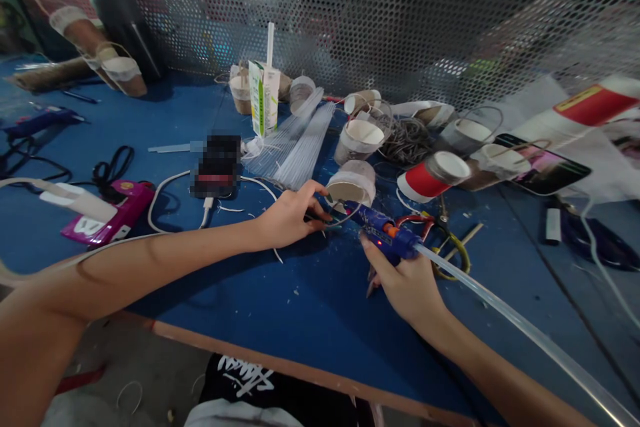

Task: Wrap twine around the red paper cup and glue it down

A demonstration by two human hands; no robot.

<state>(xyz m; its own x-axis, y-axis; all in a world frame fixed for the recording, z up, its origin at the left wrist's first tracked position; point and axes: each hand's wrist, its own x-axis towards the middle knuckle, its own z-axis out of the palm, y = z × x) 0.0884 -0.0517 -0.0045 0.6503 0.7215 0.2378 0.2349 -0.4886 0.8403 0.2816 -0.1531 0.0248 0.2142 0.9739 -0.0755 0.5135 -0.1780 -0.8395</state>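
Note:
My right hand (407,280) is wrapped round a blue glue gun (383,230), from whose back a long clear glue stick (500,300) runs to the lower right. The gun's nozzle points left, at the front of a small pale cup (353,183) lying tilted with its opening toward me. Closed at the cup's lower left, my left hand (295,217) has its fingertips on a thin curved handle (345,219) of the cup. Scissors (450,250) with red and yellow grips lie just behind my right hand.
Behind the cup stand more small cups (360,140), a glue stick bundle (305,147) and a drink carton (264,100). A phone (217,167) with a white cable and a purple power strip (110,213) lie left. A red-banded roll (425,180) is right. Perforated metal (350,13) closes off the back.

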